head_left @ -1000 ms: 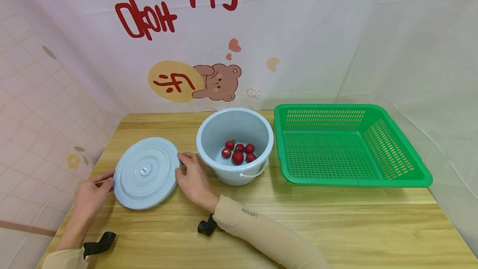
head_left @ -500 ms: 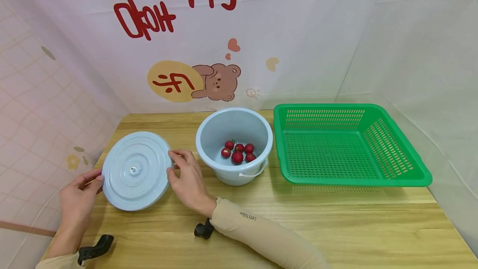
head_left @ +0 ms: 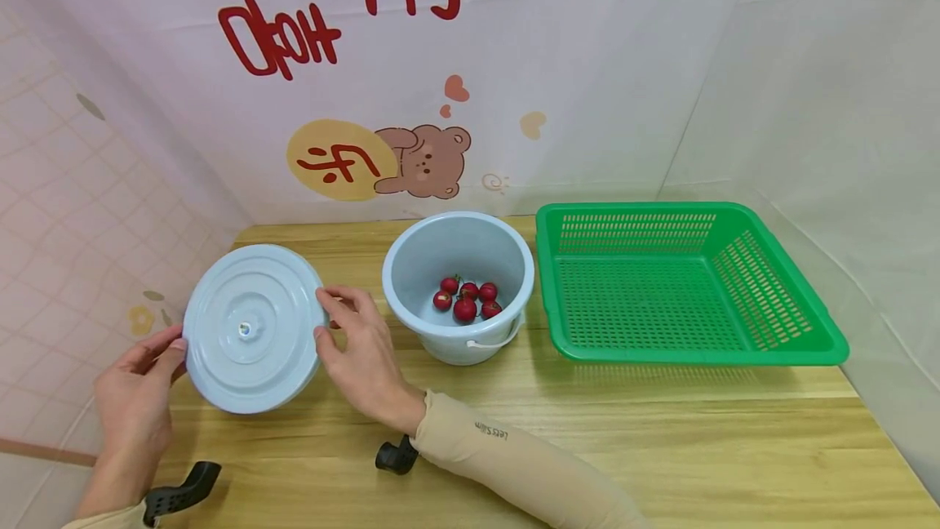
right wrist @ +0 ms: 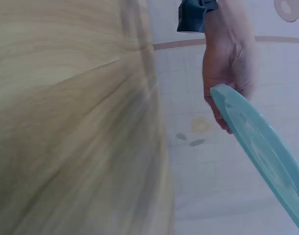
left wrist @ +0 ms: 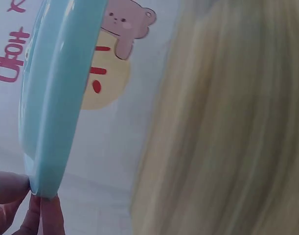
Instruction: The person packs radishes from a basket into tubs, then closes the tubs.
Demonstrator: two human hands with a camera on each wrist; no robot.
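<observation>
A round pale blue lid (head_left: 275, 349) with a small centre knob hangs above the table's left side, tilted. My left hand (head_left: 139, 398) pinches its left rim between thumb and fingers. On the opposite rim, my right hand (head_left: 363, 353) grips with thumb and fingertips. In the left wrist view the lid (left wrist: 63, 93) is seen edge-on, raised off the wood. The right wrist view shows its underside slanting, with the left hand (right wrist: 230, 73) at the far end. Right of my right hand stands a pale blue bucket (head_left: 411, 304) holding several red cherry radishes (head_left: 465, 308).
A green slotted basket (head_left: 561, 333) sits at the back right, beside the bucket. The wooden table (head_left: 698, 447) meets a printed cloth wall (head_left: 602, 104) behind and a cloth side (head_left: 51, 268) on the left. The bucket's white handle (head_left: 492, 343) hangs at its front.
Both hands have carried the lid leftward and up, and its face has tipped more toward the head camera. The bucket, radishes and basket have stayed in place.
</observation>
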